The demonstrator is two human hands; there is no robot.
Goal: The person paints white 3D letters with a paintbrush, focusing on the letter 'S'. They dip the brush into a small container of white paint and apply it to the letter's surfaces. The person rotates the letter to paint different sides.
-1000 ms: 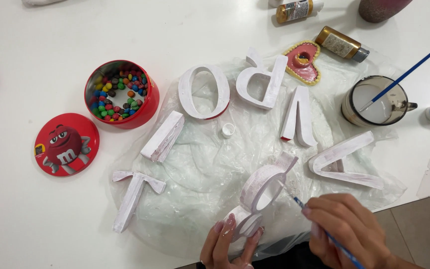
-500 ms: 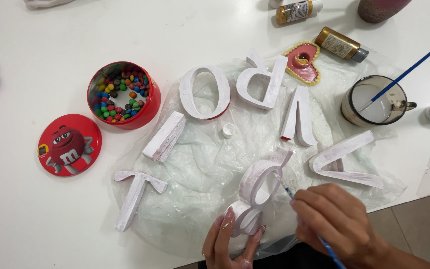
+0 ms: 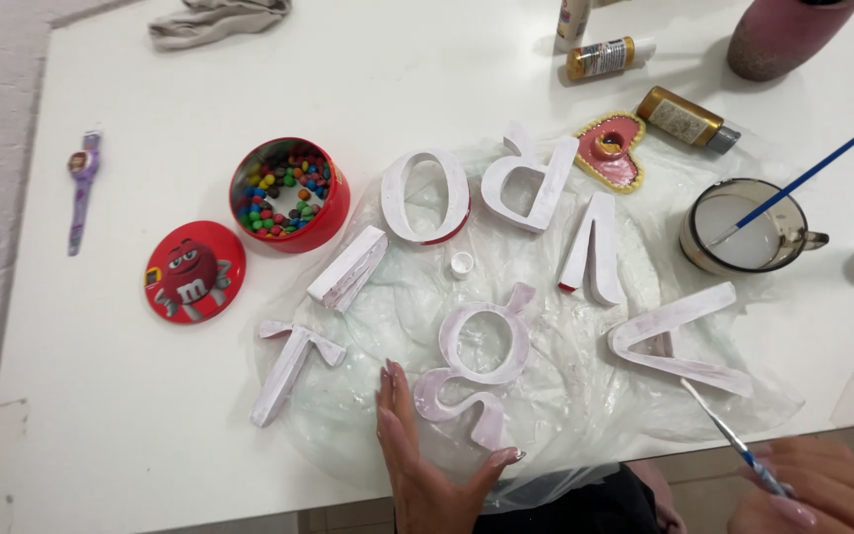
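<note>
A white-painted curly letter (image 3: 476,371) lies flat on a clear plastic sheet (image 3: 546,435) near the table's front edge. My left hand (image 3: 427,465) rests spread on the sheet at the letter's lower end, fingers along its left side and thumb just under its tip. My right hand (image 3: 822,494) is at the bottom right corner, pulled back from the letter. It grips a thin paintbrush (image 3: 733,440) whose tip points up-left toward an angular white letter (image 3: 679,341).
More white letters (image 3: 427,198) lie on the sheet. A red tin of coloured candies (image 3: 289,193) and its lid (image 3: 195,272) sit left. A cup of white paint (image 3: 743,227) with a blue brush, a pink heart (image 3: 610,148) and paint bottles (image 3: 689,119) stand right. A purple watch (image 3: 81,188) lies far left.
The curly letter, held tilted up before, now lies flat. My right hand with the brush has drawn away from it toward the bottom right. The view has shifted.
</note>
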